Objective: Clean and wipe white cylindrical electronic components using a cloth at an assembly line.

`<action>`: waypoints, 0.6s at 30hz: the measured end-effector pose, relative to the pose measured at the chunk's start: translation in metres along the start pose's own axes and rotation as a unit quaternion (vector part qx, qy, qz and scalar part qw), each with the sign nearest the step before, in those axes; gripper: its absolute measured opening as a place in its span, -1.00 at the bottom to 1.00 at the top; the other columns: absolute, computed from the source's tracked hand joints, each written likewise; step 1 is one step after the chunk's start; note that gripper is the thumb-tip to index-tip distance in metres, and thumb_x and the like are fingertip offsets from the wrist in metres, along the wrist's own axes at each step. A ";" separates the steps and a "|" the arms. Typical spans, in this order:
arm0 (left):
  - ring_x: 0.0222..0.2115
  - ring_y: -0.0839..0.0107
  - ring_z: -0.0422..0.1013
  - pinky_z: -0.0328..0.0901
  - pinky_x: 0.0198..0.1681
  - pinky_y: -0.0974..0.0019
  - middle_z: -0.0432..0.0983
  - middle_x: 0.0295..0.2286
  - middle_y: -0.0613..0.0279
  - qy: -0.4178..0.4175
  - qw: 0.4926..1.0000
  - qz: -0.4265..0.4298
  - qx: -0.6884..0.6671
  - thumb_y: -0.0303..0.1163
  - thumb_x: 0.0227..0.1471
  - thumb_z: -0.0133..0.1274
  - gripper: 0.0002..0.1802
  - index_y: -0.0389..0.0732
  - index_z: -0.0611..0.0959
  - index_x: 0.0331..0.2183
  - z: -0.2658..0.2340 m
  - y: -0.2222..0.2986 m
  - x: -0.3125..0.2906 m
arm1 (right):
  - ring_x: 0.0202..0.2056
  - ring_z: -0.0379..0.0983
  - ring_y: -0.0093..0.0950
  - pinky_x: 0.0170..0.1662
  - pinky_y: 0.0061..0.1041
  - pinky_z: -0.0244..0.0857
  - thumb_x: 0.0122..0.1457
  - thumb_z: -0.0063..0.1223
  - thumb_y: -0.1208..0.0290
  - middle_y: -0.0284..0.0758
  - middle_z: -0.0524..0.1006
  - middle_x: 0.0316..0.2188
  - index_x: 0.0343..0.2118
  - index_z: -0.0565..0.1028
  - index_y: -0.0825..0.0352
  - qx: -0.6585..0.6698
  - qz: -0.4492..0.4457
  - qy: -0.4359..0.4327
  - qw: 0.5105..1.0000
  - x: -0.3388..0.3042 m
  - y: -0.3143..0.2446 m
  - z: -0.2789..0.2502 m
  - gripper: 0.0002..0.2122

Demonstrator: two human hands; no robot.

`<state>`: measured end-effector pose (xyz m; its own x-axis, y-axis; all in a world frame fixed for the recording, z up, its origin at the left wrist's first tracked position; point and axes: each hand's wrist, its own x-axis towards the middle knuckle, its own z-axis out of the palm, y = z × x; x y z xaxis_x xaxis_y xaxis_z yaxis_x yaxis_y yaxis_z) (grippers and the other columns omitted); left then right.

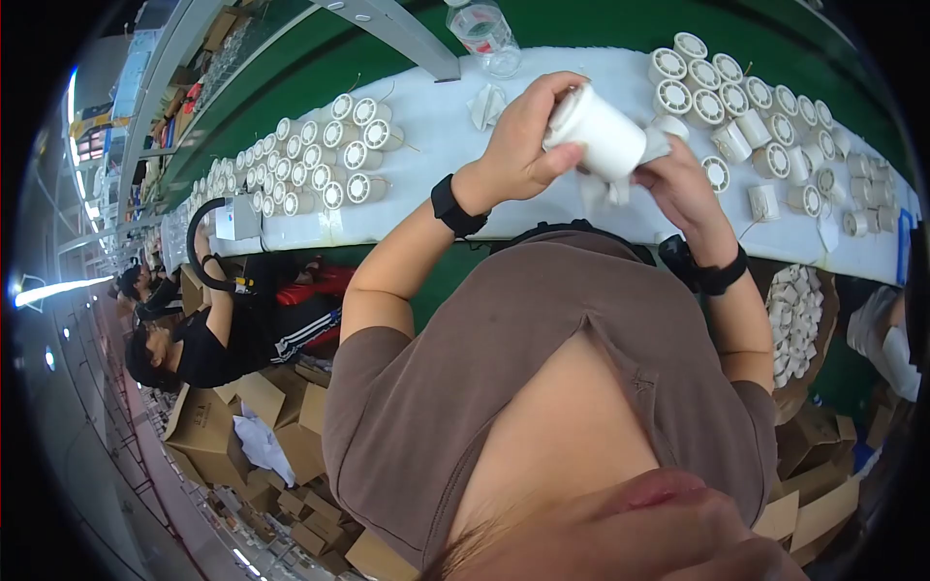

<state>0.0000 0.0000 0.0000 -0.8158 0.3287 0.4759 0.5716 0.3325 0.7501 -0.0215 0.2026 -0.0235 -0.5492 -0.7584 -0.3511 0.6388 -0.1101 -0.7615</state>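
— White cylinder, that's what the person has up in both hands, above the near edge of the long white table.

— What's lying round it?

— Plenty. Beyond the cylinder, on the table's far right, a crowd of white spools with round slotted ends, some upright and some on their sides. Well off to the cylinder's left, more spools in rows. Behind it, at the table's far edge, a clear plastic bottle, and just beside that a crumpled white scrap. Below the cylinder to the right, a round basket of spools. Cardboard boxes are piled on the floor far below and left, near another person in black.

— Anything blocking the view?

— The person's own brown shirt fills the lower middle and hides the table's near edge under the cylinder.

— How's the grip?

— Left hand is closed round the cylinder's upper end, fingers curled over the top. Right hand is closed on a white cloth pressed to the cylinder's lower side. Black bands on both wrists.

— And the cylinder itself?

— Plain, smooth, matte white, tilted with its top toward the left hand.
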 end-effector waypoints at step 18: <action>-0.48 0.22 0.32 0.25 -0.47 0.33 0.37 -0.46 0.13 0.110 0.976 0.127 0.140 -0.29 -0.32 0.04 -0.36 -0.21 0.23 -0.11 -0.004 0.031 0.006 | -0.21 0.31 -0.44 -0.17 -0.48 0.17 0.12 -0.44 0.42 -0.22 0.36 -0.21 -0.27 0.32 0.46 0.081 -0.134 0.215 0.964 0.000 -0.003 0.008 -0.73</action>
<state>0.0130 0.0084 0.0281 -0.6263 0.2450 0.7401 0.7347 0.5028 0.4554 -0.0193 0.1979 -0.0174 -0.8565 -0.3554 -0.3742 0.4997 -0.3900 -0.7734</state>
